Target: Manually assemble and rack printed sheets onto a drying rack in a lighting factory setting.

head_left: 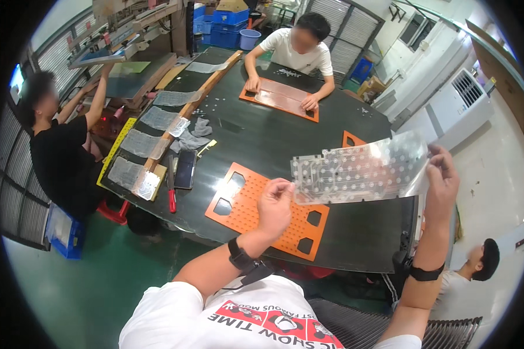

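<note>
Between my two hands a clear, flexible printed circuit film (361, 170) hangs above the table, dotted with pale round spots and fine traces. My left hand (275, 203) pinches its left edge between thumb and fingers. At the opposite edge, my right hand (441, 174) grips the film's right end, holding that side a little higher. Below my left hand lies an orange perforated plate (256, 210) with dark cutouts at its corners, partly covered by my hand and forearm. The film hides part of another orange plate (350, 139) behind it.
Across the dark table (227, 131), a co-worker (300, 52) handles a clear sheet on an orange plate (279, 99). At the left are a wooden strip with film pieces (189, 107), a grey cloth (193, 136), a phone (186, 168) and a red-handled tool (172, 198). Another person (64, 145) works at a machine.
</note>
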`<action>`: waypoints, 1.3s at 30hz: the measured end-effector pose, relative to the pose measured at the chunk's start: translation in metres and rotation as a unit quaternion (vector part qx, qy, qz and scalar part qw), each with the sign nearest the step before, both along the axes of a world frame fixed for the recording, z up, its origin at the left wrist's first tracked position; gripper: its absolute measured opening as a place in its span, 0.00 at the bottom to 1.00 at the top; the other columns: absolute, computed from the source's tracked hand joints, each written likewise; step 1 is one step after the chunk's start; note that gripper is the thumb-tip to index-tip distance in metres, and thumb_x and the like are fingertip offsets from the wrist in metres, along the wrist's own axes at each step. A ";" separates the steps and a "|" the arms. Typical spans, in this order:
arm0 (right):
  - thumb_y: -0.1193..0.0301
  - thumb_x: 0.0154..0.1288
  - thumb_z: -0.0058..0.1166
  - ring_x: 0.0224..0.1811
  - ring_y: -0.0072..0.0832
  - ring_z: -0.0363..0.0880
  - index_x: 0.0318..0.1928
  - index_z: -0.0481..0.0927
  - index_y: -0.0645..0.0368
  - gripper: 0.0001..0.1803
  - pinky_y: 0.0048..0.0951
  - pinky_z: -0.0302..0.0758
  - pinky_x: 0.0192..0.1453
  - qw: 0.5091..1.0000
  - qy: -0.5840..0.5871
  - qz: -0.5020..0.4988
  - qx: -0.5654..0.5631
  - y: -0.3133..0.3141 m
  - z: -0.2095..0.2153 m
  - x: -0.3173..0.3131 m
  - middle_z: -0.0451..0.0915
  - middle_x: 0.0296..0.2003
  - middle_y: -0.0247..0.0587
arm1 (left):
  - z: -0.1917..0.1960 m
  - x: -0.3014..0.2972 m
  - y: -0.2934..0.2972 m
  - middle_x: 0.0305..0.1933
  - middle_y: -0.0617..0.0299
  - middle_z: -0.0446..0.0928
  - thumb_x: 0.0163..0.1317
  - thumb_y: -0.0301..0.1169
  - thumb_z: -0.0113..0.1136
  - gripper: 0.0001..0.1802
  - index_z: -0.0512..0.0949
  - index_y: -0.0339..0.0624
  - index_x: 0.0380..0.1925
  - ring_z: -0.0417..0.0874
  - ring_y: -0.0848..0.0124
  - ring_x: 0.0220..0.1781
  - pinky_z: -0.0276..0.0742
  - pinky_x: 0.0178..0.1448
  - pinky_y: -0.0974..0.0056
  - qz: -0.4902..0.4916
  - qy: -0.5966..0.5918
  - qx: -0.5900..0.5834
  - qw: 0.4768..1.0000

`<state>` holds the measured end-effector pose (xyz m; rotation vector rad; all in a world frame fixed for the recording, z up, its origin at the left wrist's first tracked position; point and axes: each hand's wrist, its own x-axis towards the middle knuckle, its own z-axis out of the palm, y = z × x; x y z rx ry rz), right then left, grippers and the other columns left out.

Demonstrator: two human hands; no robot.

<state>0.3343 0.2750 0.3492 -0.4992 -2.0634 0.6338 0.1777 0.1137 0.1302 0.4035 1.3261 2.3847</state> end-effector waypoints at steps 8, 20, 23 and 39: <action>0.80 0.60 0.48 0.40 0.19 0.71 0.31 0.73 0.65 0.02 0.21 0.68 0.46 0.963 0.053 0.036 -0.262 0.004 -0.112 0.013 0.73 0.44 0.38 | -0.026 -0.029 -0.049 0.38 0.59 0.74 0.57 0.25 0.58 0.04 0.76 0.34 0.27 0.74 0.71 0.39 0.69 0.43 0.69 0.173 0.186 -0.138 0.957; 0.78 0.56 0.53 0.34 0.21 0.73 0.31 0.74 0.66 0.04 0.22 0.71 0.39 0.920 -0.051 -0.069 -0.384 -0.076 -0.369 0.047 0.75 0.37 0.40 | -0.146 -0.029 -0.129 0.39 0.53 0.73 0.53 0.25 0.58 0.04 0.75 0.34 0.25 0.73 0.58 0.44 0.68 0.49 0.60 0.122 0.311 -0.422 0.843; 0.78 0.56 0.53 0.36 0.23 0.74 0.31 0.74 0.67 0.04 0.22 0.72 0.40 0.923 -0.045 -0.093 -0.371 -0.101 -0.387 0.058 0.74 0.40 0.41 | -0.168 -0.036 -0.136 0.38 0.53 0.73 0.52 0.25 0.58 0.04 0.76 0.35 0.26 0.71 0.57 0.45 0.67 0.50 0.57 0.081 0.302 -0.440 0.842; 0.78 0.53 0.56 0.31 0.22 0.75 0.30 0.78 0.64 0.03 0.21 0.73 0.35 0.912 -0.014 -0.227 -0.342 -0.113 -0.428 0.032 0.75 0.42 0.42 | -0.205 -0.081 -0.105 0.38 0.56 0.75 0.49 0.27 0.58 0.04 0.78 0.39 0.23 0.72 0.57 0.45 0.64 0.51 0.55 0.041 0.359 -0.493 0.791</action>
